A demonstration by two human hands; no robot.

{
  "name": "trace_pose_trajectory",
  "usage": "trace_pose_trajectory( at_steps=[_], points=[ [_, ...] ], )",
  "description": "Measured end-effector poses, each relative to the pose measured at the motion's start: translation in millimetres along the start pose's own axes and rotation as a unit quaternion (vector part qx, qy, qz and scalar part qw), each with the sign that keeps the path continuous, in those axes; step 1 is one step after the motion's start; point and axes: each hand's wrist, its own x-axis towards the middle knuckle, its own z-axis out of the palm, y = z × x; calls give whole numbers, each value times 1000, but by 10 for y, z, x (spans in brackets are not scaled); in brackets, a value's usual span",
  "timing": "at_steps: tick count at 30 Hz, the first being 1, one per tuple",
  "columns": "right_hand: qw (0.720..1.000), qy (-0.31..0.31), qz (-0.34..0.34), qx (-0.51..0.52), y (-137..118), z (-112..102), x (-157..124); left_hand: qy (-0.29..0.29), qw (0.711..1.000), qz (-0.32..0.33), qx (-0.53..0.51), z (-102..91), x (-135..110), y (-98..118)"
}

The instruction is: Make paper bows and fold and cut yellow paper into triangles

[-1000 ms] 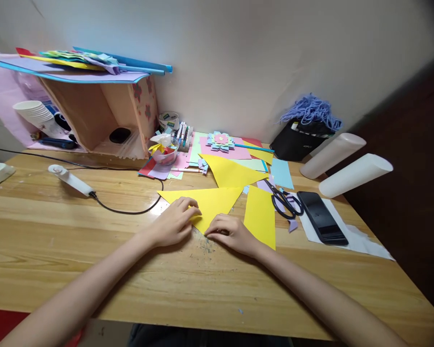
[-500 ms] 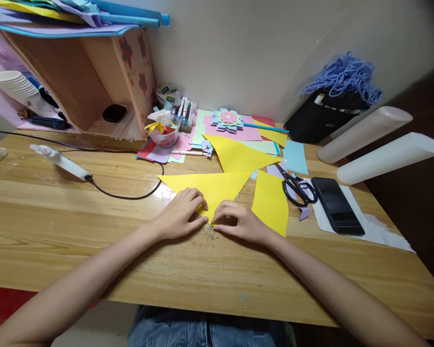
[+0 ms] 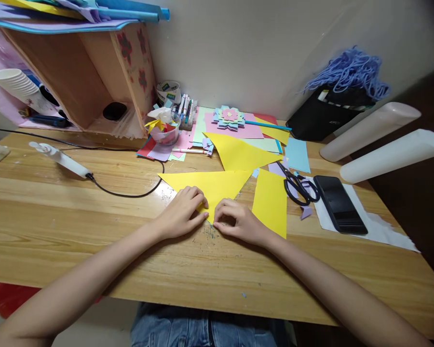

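A yellow sheet of paper [image 3: 210, 182] in triangle shape lies on the wooden table, its point towards me. My left hand [image 3: 183, 212] rests on its left slanting edge, fingers bent and apart from the thumb, pressing the paper down. At the lower right, by the point, my right hand [image 3: 237, 219] has thumb and forefinger pinched together at the paper's edge. The very tip is partly hidden between the hands. Right of it lies a yellow paper strip [image 3: 271, 195], partly under my right wrist. A second yellow piece [image 3: 238, 152] lies just behind.
Black-handled scissors [image 3: 297, 185] and a phone [image 3: 338, 202] lie to the right. A glue gun [image 3: 60, 159] with a black cord [image 3: 130, 195] is at the left. Behind are a paper flower [image 3: 228, 118], a tub of scraps [image 3: 164, 132], and a wooden box [image 3: 133, 82]. Two white rolls [image 3: 394, 155] lean right.
My right thumb and forefinger have drawn closer together at the paper's tip. The left hand and the paper stay almost in place; the view has shifted slightly.
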Motion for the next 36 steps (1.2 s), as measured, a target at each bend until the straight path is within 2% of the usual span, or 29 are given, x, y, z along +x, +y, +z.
trace_pose_trajectory(
  at_steps=[16, 26, 32, 36],
  points=[
    [996, 33, -43, -69, 51, 108, -23, -5, 999, -22, -36, 49, -45, 64],
    [999, 20, -11, -43, 25, 61, -14, 16, 998, -58, -33, 111, -51, 144],
    [1000, 1, 3, -12, 28, -13, -5, 25, 996, -85, -32, 157, -39, 185],
    [997, -57, -58, -9, 75, -136, -6, 21, 995, -100, -20, 167, -29, 213]
  ],
)
